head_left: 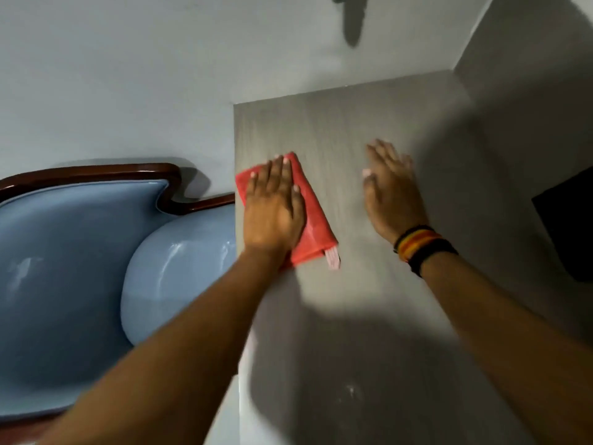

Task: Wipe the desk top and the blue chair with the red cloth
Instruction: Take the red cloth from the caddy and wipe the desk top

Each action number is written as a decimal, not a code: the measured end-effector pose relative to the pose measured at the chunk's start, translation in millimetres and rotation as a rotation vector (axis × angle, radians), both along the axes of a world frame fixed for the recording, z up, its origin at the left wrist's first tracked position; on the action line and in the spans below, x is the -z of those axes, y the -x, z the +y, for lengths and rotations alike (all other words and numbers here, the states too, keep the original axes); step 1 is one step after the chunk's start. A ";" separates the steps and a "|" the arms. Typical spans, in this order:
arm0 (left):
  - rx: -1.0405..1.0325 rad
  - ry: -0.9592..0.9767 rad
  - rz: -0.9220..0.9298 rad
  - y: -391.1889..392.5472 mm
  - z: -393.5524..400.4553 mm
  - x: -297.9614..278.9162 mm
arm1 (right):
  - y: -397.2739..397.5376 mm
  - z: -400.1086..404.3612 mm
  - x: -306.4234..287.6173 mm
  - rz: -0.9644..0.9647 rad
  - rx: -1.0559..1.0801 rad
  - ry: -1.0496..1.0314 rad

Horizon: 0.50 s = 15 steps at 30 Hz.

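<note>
A folded red cloth [316,229] lies flat on the grey desk top [346,300], close to its left edge. My left hand [272,207] presses palm-down on the cloth with fingers spread, covering its left half. My right hand [390,191] rests flat on the bare desk to the right of the cloth, fingers apart, holding nothing; bands in several colours circle its wrist. The blue chair [80,268], padded with a dark wood frame, stands against the desk's left side, its seat partly under my left forearm.
A pale wall runs behind the chair and the desk, with a grey side wall [529,75] at the right. A dark object [568,226] sits at the desk's right edge. A dark fixture [353,20] hangs on the wall at the top.
</note>
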<state>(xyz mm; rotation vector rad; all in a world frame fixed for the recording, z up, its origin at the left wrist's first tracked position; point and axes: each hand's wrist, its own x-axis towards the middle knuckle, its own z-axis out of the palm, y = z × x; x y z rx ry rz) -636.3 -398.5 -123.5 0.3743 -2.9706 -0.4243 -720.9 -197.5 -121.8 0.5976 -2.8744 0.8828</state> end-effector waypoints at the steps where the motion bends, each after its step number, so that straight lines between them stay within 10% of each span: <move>1: 0.015 0.009 -0.006 16.4 -9.4 -0.6 | -10.9 24.5 1.7 0.003 0.049 -0.021; 15: 0.157 0.024 -0.019 -119.0 63.1 2.6 | -50.4 83.8 16.1 -0.022 0.132 -0.210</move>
